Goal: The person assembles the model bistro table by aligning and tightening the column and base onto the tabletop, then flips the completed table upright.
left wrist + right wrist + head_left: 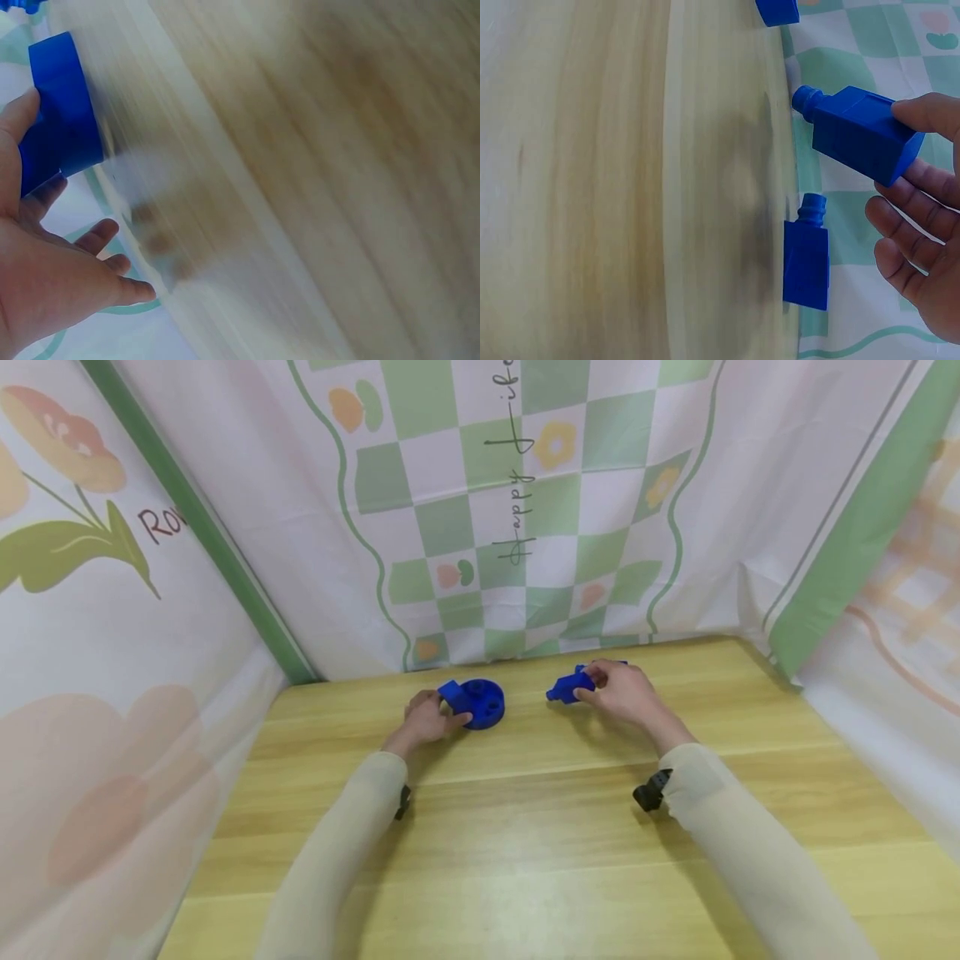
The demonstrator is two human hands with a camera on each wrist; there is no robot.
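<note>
My left hand (pixel 427 718) pinches a small blue block (pixel 452 695) between thumb and fingers. The block lies against a round blue holder (pixel 491 714) with holes in its top; I cannot tell whether they are joined. In the left wrist view the holder's smooth side (pixel 75 105) shows beyond the thumb. My right hand (pixel 626 693) pinches a blue bottle-shaped piece (pixel 570 687) by its base end, above the table, with its narrow ribbed neck pointing left. A second blue bottle-shaped piece (pixel 806 262) stands upright on the table near that hand, mostly hidden in the head view.
A wood-grain table (pixel 517 860) lies under both hands. Behind its back edge hangs a green-and-white checked cloth (pixel 517 527). Printed white cloth (pixel 135 693) hangs at the left side, and patterned cloth (pixel 900 610) at the right.
</note>
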